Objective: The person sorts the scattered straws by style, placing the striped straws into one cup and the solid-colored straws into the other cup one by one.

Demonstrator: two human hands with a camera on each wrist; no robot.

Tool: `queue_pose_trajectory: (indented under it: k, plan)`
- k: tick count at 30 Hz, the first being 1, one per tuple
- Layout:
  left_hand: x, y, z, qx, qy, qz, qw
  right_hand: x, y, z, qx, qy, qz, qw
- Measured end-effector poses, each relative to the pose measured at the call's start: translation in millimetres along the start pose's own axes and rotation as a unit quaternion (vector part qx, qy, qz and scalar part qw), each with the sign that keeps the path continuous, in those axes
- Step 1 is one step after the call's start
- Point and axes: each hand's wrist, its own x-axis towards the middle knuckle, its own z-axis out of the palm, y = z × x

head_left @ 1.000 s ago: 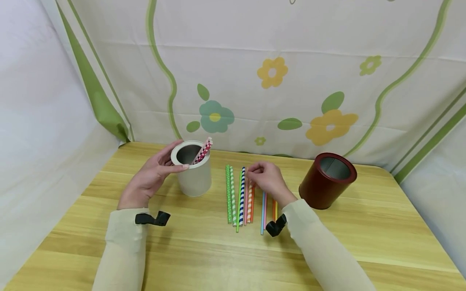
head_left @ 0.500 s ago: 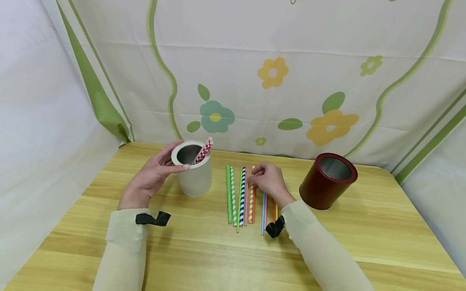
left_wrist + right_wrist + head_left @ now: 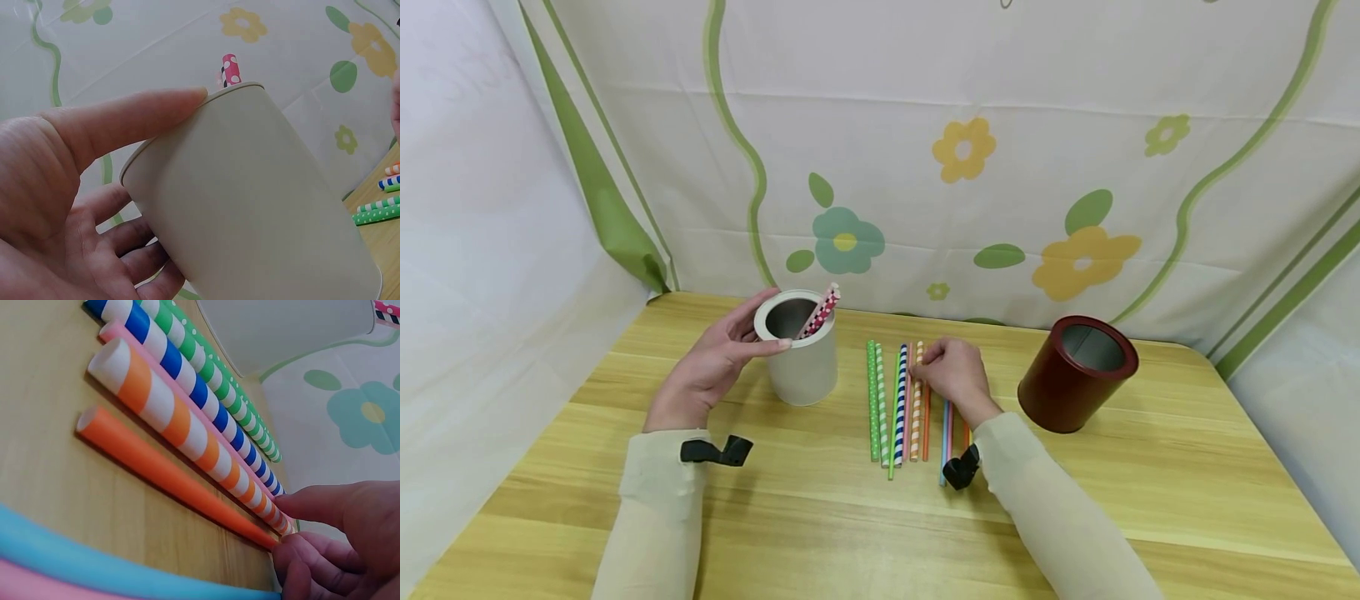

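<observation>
My left hand (image 3: 718,358) holds a white can (image 3: 805,375) at its left side, thumb over the rim. Pink and dark-pink dotted paper straws (image 3: 825,310) lean inside, sticking out at the right of the opening. In the left wrist view, the dotted straw (image 3: 230,67) shows above the can's edge. At the far end of the row of straws is my right hand (image 3: 957,373), its thumb and forefinger pinching an orange-and-white striped straw (image 3: 190,439). A plain orange straw (image 3: 178,481) lies beside it, close under the fingers. Blue-striped, pink and green straws (image 3: 874,408) lie leftward.
A dark red can (image 3: 1067,383) stands at the right with its opening up. Light-blue and pink straws (image 3: 944,450), along with orange and yellow ones, lie partly under the right forearm. A floral curtain (image 3: 880,167) hangs behind the wooden table (image 3: 820,525).
My right hand has shifted slightly. The striped orange straw now lies a little apart from the plain orange one, which it was touching or nearly touching. The left hand and white can stay put.
</observation>
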Motion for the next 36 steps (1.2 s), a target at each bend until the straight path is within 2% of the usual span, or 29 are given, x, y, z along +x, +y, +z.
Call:
queue_pose_trajectory:
  k: [20, 36]
  plan:
    - [0.3, -0.6, -0.8, 0.006, 0.0, -0.001, 1.0, 3.2, 1.8, -1.1, -0.037, -0.018, 0.002, 0.999]
    - [-0.5, 0.6, 0.6, -0.001, 0.001, 0.001, 1.0, 3.3, 2.4, -1.5, -0.023, -0.008, 0.029, 0.999]
